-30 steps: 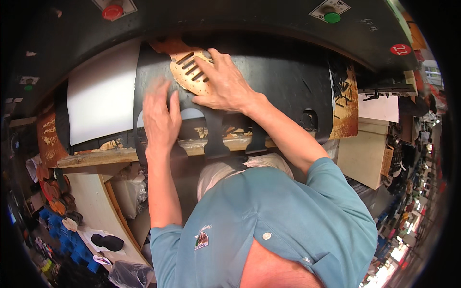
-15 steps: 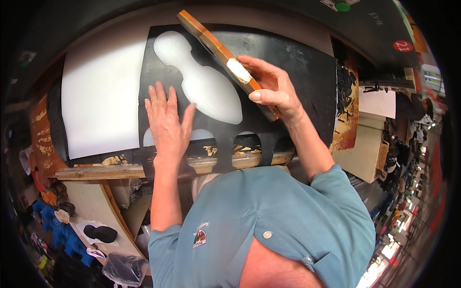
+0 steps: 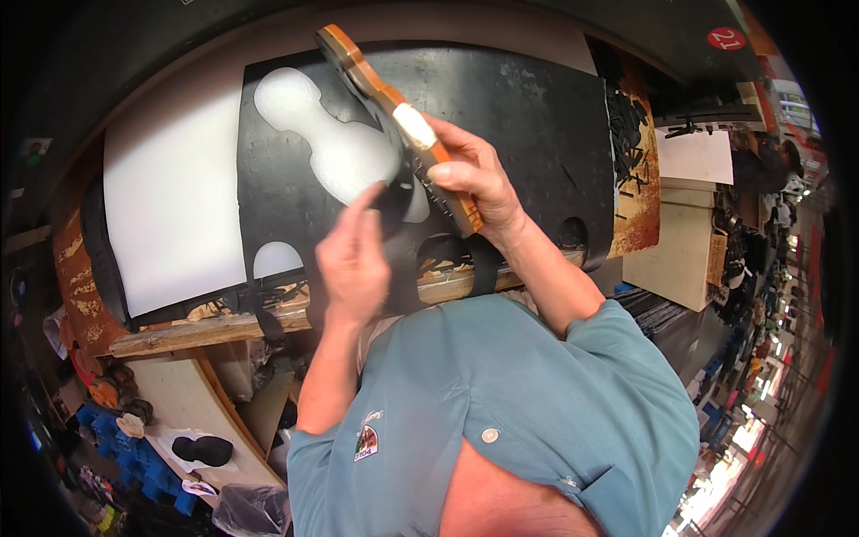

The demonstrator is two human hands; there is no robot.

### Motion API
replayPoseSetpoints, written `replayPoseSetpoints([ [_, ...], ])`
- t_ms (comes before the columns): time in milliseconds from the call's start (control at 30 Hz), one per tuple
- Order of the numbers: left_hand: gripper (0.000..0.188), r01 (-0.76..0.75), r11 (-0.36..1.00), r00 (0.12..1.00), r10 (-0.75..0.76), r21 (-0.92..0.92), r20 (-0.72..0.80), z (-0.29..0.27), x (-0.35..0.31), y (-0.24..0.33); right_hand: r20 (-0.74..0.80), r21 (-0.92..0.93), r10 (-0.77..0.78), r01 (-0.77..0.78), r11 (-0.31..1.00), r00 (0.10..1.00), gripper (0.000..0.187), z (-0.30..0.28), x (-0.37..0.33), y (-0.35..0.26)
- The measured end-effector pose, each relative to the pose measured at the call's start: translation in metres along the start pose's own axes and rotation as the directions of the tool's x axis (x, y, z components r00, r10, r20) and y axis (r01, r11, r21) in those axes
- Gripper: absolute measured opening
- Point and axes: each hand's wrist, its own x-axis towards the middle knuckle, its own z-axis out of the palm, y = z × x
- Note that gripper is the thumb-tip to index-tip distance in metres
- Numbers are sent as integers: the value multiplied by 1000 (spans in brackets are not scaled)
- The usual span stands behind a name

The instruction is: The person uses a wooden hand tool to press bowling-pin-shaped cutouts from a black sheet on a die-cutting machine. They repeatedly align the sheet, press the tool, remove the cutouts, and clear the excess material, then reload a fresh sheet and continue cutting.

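My right hand [image 3: 479, 183] grips an orange-edged cutting die [image 3: 371, 85] tilted on its side, thumb on one face and fingers behind. A whitish patch marks its edge, and small spikes show along its lower part. Beside the die, my left hand [image 3: 353, 268] is blurred, its fingertips closed on the edge of a dark cut-out piece [image 3: 394, 199] next to the die's underside. That piece partly hides a white, sole-shaped opening [image 3: 353, 161] in the black sheet [image 3: 501, 107] lying below.
A white board [image 3: 170, 215] shows left of the black sheet. Along the bench front runs a wooden rail [image 3: 215, 329], with strips of cut sheet hanging over it. Black scraps [image 3: 628, 134] lie at the right. A black sole-shaped piece [image 3: 201, 450] rests at lower left.
My left hand has lifted off the black sheet and moved right to the die, closing on the dark piece. The die has turned slightly, showing more of its underside. The black sheet's near edge has shifted.
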Motion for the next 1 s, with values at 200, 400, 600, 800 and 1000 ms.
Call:
replayPoseSetpoints([
  [200, 33, 28, 953, 894, -159, -301, -419, -80, -5, -28, 9, -63, -71, 72, 995, 997, 85, -29, -7, -13],
  [400, 50, 187, 955, 922, -251, -231, -295, -115, 1, -18, 12, -511, -233, 206, 835, 972, 88, -53, -22, -20],
  [600, 43, 72, 982, 914, -134, -172, -383, -135, 47, -33, 315, -935, -403, 355, 26, 859, 82, -57, -22, 8],
  [800, 41, 25, 975, 671, 146, 219, -727, -304, 42, -76, 306, -926, -453, 373, 64, 837, 78, -58, -20, 15],
  [1000, 58, 699, 358, 540, 303, 619, -785, -484, 37, -107, 341, -894, -472, 436, 105, 813, 79, -63, -18, 7],
])
